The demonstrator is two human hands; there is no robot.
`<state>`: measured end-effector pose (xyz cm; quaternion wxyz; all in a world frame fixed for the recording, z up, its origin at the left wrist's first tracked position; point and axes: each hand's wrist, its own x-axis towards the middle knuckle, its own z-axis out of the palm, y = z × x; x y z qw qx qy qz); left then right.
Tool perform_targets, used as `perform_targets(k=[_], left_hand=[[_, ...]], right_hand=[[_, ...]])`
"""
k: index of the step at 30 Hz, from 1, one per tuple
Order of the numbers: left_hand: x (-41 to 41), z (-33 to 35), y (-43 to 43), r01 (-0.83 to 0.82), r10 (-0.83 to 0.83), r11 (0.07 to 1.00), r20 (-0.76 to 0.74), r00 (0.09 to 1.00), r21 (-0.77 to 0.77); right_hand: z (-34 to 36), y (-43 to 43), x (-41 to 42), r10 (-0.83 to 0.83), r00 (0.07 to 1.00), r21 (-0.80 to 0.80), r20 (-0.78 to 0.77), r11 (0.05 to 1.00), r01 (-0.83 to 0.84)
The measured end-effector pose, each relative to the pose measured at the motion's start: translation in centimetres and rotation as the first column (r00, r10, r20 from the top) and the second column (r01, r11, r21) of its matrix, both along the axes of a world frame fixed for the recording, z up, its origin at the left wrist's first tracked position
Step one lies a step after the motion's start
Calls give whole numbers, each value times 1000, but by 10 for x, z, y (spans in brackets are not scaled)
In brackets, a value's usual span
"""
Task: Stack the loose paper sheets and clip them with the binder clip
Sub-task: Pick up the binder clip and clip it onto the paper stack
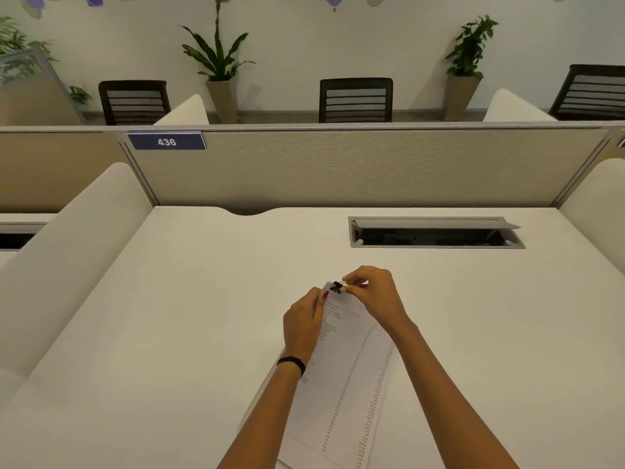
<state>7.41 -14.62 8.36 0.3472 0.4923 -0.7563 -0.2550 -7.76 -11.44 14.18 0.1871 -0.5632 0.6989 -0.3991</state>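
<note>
Pinching the wire handles of the black binder clip (336, 287), the right hand (372, 296) holds it at the far left corner of the paper sheets (351, 367). The left hand (302, 328) grips this same corner, and the sheets lie on the white desk (169, 333) between the forearms. If this hand loosens or the clip bites too near the edge, the sheets may slide apart and the clip may catch only the upper ones.

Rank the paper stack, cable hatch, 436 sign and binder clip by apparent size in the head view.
1. paper stack
2. cable hatch
3. 436 sign
4. binder clip
The stack lies nearest the camera, which flatters it.
</note>
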Motion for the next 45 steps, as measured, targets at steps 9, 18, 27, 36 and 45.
perform_targets(k=[9,18,27,36,45], left_hand=[[4,18,4,39,-38,999,13,999,-28],[4,25,10,62,-63,998,-36,997,-30],[3,31,20,89,-92,995,-57,994,-46],[2,52,22,79,-102,990,-209,973,-116],[13,87,15,21,-49,998,-552,832,-56]], right_hand=[[8,-3,-1,34,999,98,-8,995,-33],[17,-2,-3,60,998,129,-23,990,-56],[36,14,-8,138,989,171,-55,977,-126],[44,46,-8,65,996,42,-54,997,-63],[17,99,-22,-150,884,-277,443,915,294]])
